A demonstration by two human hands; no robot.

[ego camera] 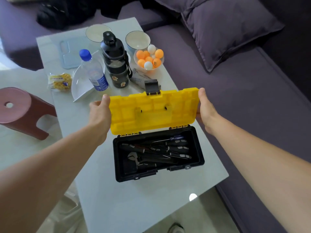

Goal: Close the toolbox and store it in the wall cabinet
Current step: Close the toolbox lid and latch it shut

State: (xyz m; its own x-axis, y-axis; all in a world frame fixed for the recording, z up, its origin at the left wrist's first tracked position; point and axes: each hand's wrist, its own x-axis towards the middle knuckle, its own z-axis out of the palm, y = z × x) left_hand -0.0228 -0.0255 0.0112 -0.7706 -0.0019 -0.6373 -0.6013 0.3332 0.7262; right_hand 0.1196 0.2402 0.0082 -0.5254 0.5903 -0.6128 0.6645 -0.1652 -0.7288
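A black toolbox (200,158) stands open on the white glass table (107,199), near its front half. Inside lie several black-handled screwdrivers and an adjustable wrench. Its yellow lid (153,113) is raised almost upright, with a black latch (152,89) sticking up from its top edge. My left hand (99,113) grips the lid's left edge, thumb over the top corner. My right hand (206,108) grips the lid's right edge in the same way. No wall cabinet is in view.
Behind the lid stand a black flask (116,63), a water bottle (94,71), two bowls (138,39), a bowl of ping-pong balls (149,58), a white plate (80,88) and a snack packet (58,80). A purple sofa with cushion (232,31) lies right, a red stool (21,111) left.
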